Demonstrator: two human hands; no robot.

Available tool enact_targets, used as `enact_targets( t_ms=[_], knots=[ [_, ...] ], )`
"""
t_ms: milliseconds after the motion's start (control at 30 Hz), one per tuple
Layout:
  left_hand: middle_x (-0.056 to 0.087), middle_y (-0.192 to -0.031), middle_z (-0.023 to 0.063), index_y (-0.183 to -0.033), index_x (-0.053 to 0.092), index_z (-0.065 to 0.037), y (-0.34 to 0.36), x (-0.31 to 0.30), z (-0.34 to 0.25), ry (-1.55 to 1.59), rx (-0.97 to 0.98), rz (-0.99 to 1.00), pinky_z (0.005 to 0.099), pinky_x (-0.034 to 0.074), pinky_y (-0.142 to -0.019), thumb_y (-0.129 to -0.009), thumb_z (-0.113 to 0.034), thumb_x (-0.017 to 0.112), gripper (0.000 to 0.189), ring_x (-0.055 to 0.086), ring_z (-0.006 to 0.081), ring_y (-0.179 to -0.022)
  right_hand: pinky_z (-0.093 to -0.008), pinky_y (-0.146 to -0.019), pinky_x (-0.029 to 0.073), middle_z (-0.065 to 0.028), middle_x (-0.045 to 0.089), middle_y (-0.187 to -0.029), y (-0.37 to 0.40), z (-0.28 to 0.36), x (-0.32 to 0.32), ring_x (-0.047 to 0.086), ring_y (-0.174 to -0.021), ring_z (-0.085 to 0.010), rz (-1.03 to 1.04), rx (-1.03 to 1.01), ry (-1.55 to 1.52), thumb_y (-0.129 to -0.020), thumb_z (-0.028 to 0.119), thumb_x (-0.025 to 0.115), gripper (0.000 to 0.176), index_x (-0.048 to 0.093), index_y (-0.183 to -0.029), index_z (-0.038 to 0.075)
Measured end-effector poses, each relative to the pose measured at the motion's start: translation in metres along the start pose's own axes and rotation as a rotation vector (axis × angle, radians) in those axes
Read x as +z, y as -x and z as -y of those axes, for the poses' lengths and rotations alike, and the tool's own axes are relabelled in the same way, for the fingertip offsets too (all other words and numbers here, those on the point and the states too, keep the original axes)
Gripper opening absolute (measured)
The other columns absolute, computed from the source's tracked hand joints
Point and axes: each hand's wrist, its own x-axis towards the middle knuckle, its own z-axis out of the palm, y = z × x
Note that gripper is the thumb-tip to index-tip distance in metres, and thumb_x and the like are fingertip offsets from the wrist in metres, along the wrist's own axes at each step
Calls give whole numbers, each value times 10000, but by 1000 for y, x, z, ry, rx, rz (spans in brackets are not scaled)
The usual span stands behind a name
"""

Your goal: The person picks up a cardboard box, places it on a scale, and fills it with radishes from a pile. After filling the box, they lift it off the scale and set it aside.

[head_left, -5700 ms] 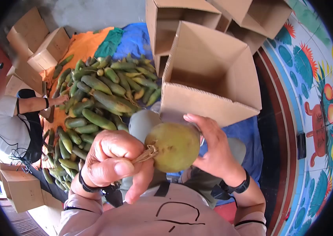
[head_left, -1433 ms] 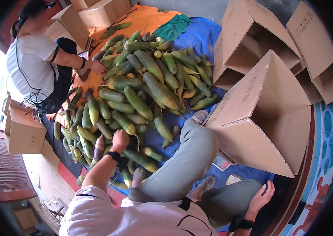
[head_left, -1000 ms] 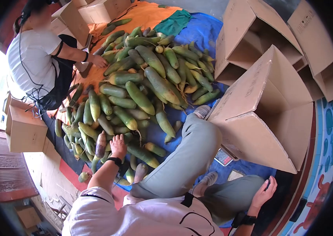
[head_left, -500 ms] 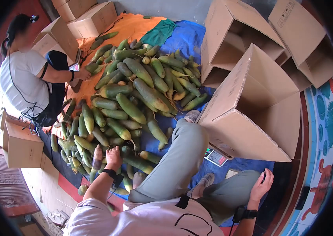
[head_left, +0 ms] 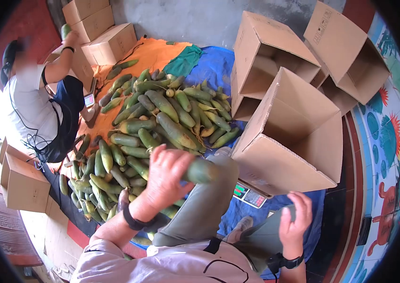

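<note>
Head view: left hand (head_left: 166, 177) clenched round radish (head_left: 203, 170), above left leg (head_left: 207, 203). Long axis roughly crosswise in view; rounded end points right, toward box (head_left: 280, 167). Since earlier frame, left hand lifted from pile (head_left: 110, 165), right hand (head_left: 296, 220) raised off right leg (head_left: 262, 238), fingers released, half-curled. Gap separates radish from box's near edge; box mouth open.

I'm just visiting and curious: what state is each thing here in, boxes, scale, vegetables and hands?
Held vegetable: lifted
Left hand: closed around it
Right hand: open
Vegetable pile: loosely heaped
Nearest box: open
Scale: display lit
Blue sheet: creased
Other person's hand: gripping another vegetable
</note>
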Motion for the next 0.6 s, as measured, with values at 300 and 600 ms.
enact_targets(
  t_ms=[300,600],
  knots=[
    [563,-1036,35,-1077,608,-197,-26,16,-86,85,454,-44,503,386,-946,-683,-184,636,396,568,199,-971,-418,-796,495,-205,559,-1133,-7,40,12,586,-942,-355,193,-66,-267,-722,236,774,640,467,-1241,23],
    [539,-1255,95,-1196,574,-250,-36,23,-83,168,385,-234,514,287,-1051,-708,-160,714,516,507,291,-1148,-365,-845,481,-192,578,-1135,-5,17,-30,604,-967,-263,-132,76,-237,-786,195,684,601,424,-1264,-60]
  ],
)
